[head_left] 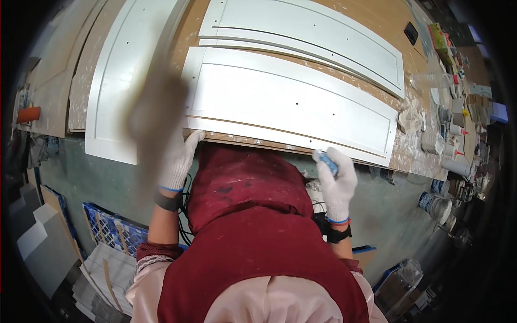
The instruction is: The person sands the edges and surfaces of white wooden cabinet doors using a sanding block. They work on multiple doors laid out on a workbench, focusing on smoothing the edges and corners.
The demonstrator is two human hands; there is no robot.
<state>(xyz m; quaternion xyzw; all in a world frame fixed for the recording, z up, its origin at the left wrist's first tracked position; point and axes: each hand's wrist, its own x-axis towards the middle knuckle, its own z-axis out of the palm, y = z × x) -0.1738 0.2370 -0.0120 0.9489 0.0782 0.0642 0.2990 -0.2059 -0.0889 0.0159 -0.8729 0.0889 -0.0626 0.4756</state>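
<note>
My right hand, in a white knit glove, is closed around a small blue piece whose kind I cannot make out. It is beside the near edge of a white panel with a grooved border and several small dark holes. My left hand, gloved alike, is at the near left corner of that panel. Its thumb points toward the edge. A blurred brown shape close to the camera hides its other fingers, so its grip cannot be made out.
A second white panel lies beyond the first, and another stands out at the left. Bottles and tubs crowd the right end of the brown worktable, near a dark flat item. Paint cans stand below right; a blue crate is lower left.
</note>
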